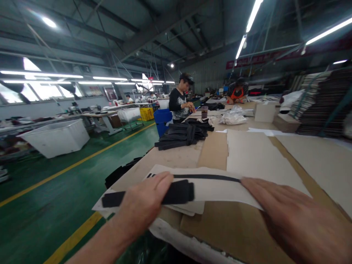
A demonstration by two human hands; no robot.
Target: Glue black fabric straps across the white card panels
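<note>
A pale card sheet (pixel 217 189) lies near the table edge, bowed slightly, with a thin black strip (pixel 206 177) along its far side. My left hand (pixel 147 198) curls over a short stack of black fabric strips (pixel 178 191) resting on the card; its fingertips touch the left end of the thin strip. At the card's right end, my right hand (pixel 297 209) has its fingers stretched flat, tips at the thin strip's end; its thumb is hidden. More pale sheets (pixel 192 208) lie under the card.
A pile of black strips (pixel 181 134) sits farther up the table (pixel 170 157). Beyond it are a plastic bag (pixel 233 115), a dark cup (pixel 204 112) and a co-worker (pixel 180 97). Tall stacked material (pixel 321 102) stands at right. Brown cardboard (pixel 220 227) covers the near edge.
</note>
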